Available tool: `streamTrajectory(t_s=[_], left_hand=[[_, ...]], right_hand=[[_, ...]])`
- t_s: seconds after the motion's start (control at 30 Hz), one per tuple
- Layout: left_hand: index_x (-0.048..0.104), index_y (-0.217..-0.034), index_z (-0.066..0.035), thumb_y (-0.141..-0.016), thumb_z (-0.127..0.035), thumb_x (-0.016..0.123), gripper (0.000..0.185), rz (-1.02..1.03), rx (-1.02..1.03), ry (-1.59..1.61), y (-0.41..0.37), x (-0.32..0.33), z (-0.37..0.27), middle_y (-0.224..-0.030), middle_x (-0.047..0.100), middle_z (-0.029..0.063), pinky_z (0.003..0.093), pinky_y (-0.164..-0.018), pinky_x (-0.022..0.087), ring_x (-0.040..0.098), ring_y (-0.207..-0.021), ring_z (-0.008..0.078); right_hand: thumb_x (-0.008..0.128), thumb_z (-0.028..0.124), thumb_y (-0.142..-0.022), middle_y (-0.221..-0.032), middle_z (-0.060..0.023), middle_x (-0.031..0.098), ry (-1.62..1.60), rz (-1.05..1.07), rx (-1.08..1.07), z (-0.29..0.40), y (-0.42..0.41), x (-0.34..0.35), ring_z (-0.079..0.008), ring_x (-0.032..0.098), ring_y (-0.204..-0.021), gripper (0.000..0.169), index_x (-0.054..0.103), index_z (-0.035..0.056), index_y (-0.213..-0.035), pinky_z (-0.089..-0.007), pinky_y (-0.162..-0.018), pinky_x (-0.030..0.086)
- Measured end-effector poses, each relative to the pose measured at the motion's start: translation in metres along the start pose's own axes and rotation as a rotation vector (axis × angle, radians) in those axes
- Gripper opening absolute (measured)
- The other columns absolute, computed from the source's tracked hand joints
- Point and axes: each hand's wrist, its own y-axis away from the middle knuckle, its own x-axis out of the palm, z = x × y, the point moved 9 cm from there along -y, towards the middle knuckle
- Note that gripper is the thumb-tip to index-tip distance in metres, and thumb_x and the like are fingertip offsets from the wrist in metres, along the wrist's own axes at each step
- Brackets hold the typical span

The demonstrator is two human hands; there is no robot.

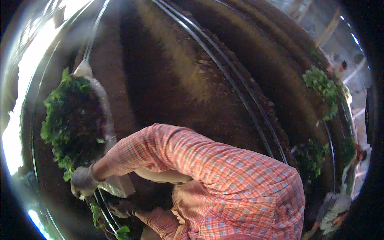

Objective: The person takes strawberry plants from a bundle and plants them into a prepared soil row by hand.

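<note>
My right hand [83, 182], in a pale glove below a plaid sleeve, is at the lower left. Its fingers are curled down at the top of a leafy plant stem, with a small pale bit at the fingertips; the grip itself is unclear. Below and to its right is my left hand [121, 208], in a dark glove and in shadow; its fingers are hard to make out. Green leaves [96, 214] on thin stems hang beside the hands. Just above my right hand, a large heap of leafy greens [60, 132] lies against a whitish plastic sheet or sack [103, 99].
Twin thin pipes or hoses [223, 70] run along the dark brown soil [168, 99]. Paler lines pass by the heap and under my hands. More leafy plants [322, 90] stand at the right, with several other people near the right rim, one at the lower right [334, 210].
</note>
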Motion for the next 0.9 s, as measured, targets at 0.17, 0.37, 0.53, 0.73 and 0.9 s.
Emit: streamTrajectory(t_s=[0.17,0.37,0.53,0.73,0.9], left_hand=[[0.063,-0.098,-0.006,-0.082,-0.025,0.06,0.024,0.012,-0.031,-0.009,0.0,-0.002,0.01,-0.101,0.062,0.0102,0.0381,-0.076,0.049,0.058,-0.091,0.0255],[0.063,-0.098,-0.006,-0.083,-0.025,0.058,0.025,-0.005,-0.068,-0.04,0.001,-0.005,0.021,-0.102,0.062,0.0109,0.0389,-0.076,0.049,0.059,-0.091,0.0264],[0.063,-0.099,-0.006,-0.084,-0.026,0.057,0.025,-0.008,-0.093,-0.058,-0.001,-0.006,0.03,-0.102,0.062,0.0115,0.0395,-0.077,0.049,0.059,-0.092,0.0272],[0.064,-0.099,-0.006,-0.085,-0.026,0.056,0.026,-0.009,-0.094,-0.059,0.003,-0.004,0.029,-0.104,0.062,0.0121,0.0402,-0.077,0.049,0.059,-0.093,0.0281],[0.064,-0.099,-0.006,-0.086,-0.027,0.055,0.026,-0.012,-0.087,-0.083,0.001,-0.003,0.034,-0.104,0.062,0.0127,0.0409,-0.078,0.049,0.059,-0.093,0.0289]], right_hand=[[0.06,0.018,-0.064,-0.073,-0.0109,0.065,-0.053,0.044,0.07,-0.021,0.009,0.02,-0.0306,0.064,-0.072,0.017,0.069,0.0099,-0.077,-0.0396,-0.064,0.049],[0.06,0.019,-0.064,-0.071,-0.0116,0.064,0.11,0.118,0.09,-0.018,0.023,0.026,-0.0321,0.063,-0.072,0.017,0.068,0.0105,-0.077,-0.0417,-0.064,0.048],[0.061,0.016,-0.065,-0.074,-0.011,0.064,-0.049,0.173,-0.033,-0.009,0.029,0.041,-0.033,0.062,-0.074,0.018,0.068,0.0149,-0.081,-0.0425,-0.064,0.047],[0.06,0.013,-0.065,-0.076,-0.0083,0.065,-0.128,0.202,0.021,-0.014,0.036,0.057,-0.0313,0.062,-0.075,0.018,0.068,0.0169,-0.081,-0.0411,-0.064,0.047],[0.06,0.011,-0.07,-0.079,-0.005,0.067,-0.29,0.19,0.063,-0.013,0.037,0.056,-0.0262,0.063,-0.077,0.021,0.07,0.0191,-0.086,-0.0382,-0.067,0.048]])
